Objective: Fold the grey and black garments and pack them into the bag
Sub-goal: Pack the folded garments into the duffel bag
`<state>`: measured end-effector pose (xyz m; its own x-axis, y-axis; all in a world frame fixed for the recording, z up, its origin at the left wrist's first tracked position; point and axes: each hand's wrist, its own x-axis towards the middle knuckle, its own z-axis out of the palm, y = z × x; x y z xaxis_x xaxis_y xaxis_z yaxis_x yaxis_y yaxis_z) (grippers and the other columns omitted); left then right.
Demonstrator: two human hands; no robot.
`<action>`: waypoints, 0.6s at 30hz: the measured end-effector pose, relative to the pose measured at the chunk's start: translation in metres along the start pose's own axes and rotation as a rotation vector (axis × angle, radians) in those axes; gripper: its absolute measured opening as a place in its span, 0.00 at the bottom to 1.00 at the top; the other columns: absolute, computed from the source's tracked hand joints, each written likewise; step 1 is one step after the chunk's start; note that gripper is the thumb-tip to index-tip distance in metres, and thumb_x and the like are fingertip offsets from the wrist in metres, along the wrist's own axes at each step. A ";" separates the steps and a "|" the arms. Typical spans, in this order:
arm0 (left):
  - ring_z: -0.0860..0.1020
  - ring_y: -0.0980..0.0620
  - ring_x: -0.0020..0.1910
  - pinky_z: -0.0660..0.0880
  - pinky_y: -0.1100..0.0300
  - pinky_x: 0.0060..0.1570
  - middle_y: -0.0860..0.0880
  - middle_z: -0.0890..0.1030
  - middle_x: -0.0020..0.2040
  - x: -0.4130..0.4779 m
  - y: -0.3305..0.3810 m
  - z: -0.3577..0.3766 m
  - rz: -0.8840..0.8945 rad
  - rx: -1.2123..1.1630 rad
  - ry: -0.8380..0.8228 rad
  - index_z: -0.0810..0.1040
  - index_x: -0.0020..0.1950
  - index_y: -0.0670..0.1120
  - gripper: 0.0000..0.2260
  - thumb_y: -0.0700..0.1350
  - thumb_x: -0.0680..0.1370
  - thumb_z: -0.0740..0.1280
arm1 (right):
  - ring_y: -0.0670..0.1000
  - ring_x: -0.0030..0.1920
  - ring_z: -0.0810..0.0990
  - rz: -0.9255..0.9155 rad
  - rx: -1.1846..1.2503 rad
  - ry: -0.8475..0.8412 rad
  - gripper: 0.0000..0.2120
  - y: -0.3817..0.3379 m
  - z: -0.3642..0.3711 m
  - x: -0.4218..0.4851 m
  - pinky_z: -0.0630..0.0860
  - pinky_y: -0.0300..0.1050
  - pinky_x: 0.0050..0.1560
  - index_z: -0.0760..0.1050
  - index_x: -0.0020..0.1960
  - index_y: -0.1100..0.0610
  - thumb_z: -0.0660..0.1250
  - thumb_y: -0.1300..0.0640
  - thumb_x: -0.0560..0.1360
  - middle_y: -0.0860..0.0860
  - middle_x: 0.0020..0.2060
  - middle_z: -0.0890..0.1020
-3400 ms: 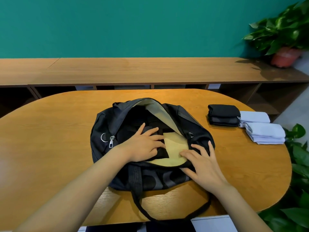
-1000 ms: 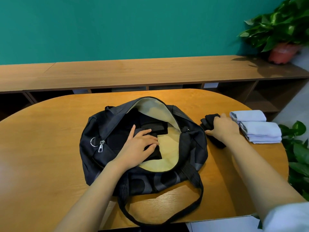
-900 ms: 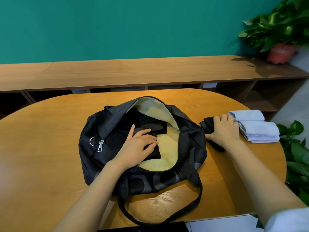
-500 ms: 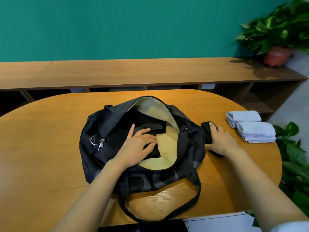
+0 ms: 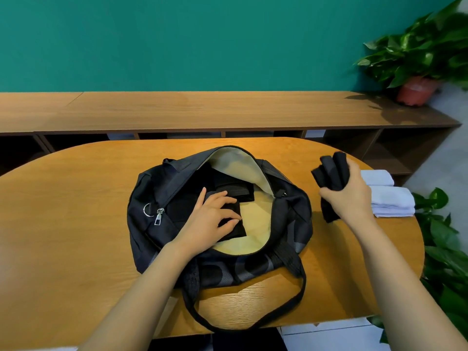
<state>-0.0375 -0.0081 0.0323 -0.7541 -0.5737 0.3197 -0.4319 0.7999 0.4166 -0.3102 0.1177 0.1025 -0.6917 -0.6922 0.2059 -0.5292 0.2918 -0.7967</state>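
Black folded garment point(image 5: 331, 173) in right hand point(image 5: 353, 198), long axis near-to-far

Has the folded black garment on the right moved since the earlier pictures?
Yes. The right hand has lifted the black garment off the table, leftward away from the pale folded garments.

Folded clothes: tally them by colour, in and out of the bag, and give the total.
Black clothes: 3, two in the bag, one gripped by the right hand.
Grey clothes: 2, on the table.
Total: 5.
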 end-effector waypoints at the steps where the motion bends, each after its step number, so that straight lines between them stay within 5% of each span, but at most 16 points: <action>1: 0.60 0.56 0.75 0.33 0.53 0.74 0.55 0.74 0.67 0.000 0.000 0.001 0.002 0.013 0.000 0.83 0.56 0.54 0.09 0.50 0.80 0.66 | 0.52 0.58 0.73 -0.005 0.116 -0.011 0.36 -0.018 -0.002 -0.007 0.69 0.47 0.53 0.61 0.74 0.53 0.72 0.65 0.71 0.50 0.60 0.75; 4: 0.61 0.57 0.74 0.34 0.54 0.74 0.56 0.75 0.66 0.000 0.002 0.001 -0.037 0.009 0.000 0.82 0.56 0.54 0.08 0.51 0.78 0.67 | 0.48 0.57 0.77 0.045 0.460 -0.247 0.34 -0.061 0.012 -0.031 0.76 0.49 0.55 0.66 0.72 0.49 0.73 0.64 0.70 0.46 0.59 0.77; 8: 0.65 0.59 0.71 0.38 0.55 0.76 0.56 0.77 0.59 -0.002 0.006 -0.001 -0.122 -0.055 0.042 0.74 0.55 0.50 0.11 0.50 0.76 0.70 | 0.48 0.57 0.79 0.116 0.458 -0.501 0.28 -0.078 0.073 -0.054 0.78 0.44 0.50 0.69 0.65 0.45 0.73 0.62 0.70 0.47 0.57 0.79; 12: 0.67 0.58 0.69 0.41 0.52 0.77 0.52 0.78 0.59 -0.008 0.007 -0.002 -0.184 -0.118 0.048 0.66 0.45 0.48 0.14 0.49 0.74 0.71 | 0.58 0.60 0.76 0.056 -0.078 -0.393 0.39 -0.057 0.112 -0.044 0.75 0.50 0.53 0.58 0.76 0.50 0.74 0.55 0.71 0.55 0.62 0.75; 18: 0.62 0.59 0.74 0.42 0.49 0.77 0.53 0.77 0.62 -0.009 0.005 -0.001 -0.169 -0.133 0.033 0.66 0.45 0.47 0.13 0.48 0.76 0.70 | 0.65 0.69 0.65 -0.030 -0.730 -0.361 0.42 -0.050 0.148 -0.065 0.68 0.58 0.63 0.41 0.79 0.53 0.67 0.49 0.77 0.62 0.73 0.59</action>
<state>-0.0327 0.0008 0.0320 -0.6590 -0.7048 0.2625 -0.4798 0.6628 0.5749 -0.1665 0.0507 0.0450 -0.5372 -0.8402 -0.0735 -0.8182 0.5403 -0.1966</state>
